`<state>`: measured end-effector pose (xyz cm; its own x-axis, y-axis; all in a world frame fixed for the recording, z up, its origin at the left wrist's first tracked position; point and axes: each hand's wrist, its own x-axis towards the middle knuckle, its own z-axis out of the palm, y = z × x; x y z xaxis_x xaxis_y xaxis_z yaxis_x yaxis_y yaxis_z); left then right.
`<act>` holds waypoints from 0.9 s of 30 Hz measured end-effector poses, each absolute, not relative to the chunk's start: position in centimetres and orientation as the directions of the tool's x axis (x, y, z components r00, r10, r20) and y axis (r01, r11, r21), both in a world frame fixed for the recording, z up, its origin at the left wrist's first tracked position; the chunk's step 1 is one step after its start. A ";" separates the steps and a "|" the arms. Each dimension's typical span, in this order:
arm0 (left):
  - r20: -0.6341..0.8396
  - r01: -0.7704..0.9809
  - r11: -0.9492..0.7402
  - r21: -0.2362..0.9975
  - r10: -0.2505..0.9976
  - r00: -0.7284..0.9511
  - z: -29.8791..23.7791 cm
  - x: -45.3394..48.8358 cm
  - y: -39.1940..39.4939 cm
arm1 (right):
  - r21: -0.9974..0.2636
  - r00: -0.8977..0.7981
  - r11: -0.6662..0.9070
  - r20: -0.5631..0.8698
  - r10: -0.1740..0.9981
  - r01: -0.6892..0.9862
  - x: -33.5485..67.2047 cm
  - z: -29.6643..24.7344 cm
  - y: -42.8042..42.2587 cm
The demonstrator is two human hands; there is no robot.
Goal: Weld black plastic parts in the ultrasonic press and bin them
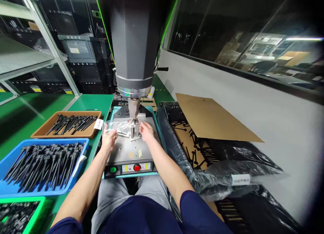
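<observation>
My left hand is closed at the left edge of a shiny clear plastic piece; whether it is a film, a bag or a stiff sheet I cannot tell. The plastic reaches across in front of a small metal fixture on the machine's grey base plate. To the right of the fixture, my right hand has its fingers pinched together, and what lies between them is too small to make out. Straight above the fixture, the machine's metal tool head points down, its tip partly hidden behind the plastic.
On the left stand a brown tray and a blue tray of black stemmed parts, and a green bin. A green button and red button front the base. At right, a plastic-lined box holds black parts under cardboard.
</observation>
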<state>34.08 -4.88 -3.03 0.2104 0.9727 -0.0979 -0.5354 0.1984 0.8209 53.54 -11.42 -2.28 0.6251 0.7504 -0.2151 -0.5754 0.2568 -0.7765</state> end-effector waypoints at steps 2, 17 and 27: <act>-0.132 -0.538 0.233 0.810 0.967 0.219 -3.1 34.1 -4.8 | -0.767 0.620 0.259 -0.220 0.753 -0.587 53.5 -2.2 -11.4; -0.411 -0.551 0.717 0.426 0.696 0.589 -4.7 33.2 -8.0 | -0.699 0.583 0.251 -0.286 0.761 -0.670 53.4 -2.4 -11.4; -0.476 -0.491 0.781 0.385 0.624 0.619 -5.9 32.7 -10.0 | -0.644 0.557 0.226 -0.372 0.742 -0.731 53.2 -2.1 -11.7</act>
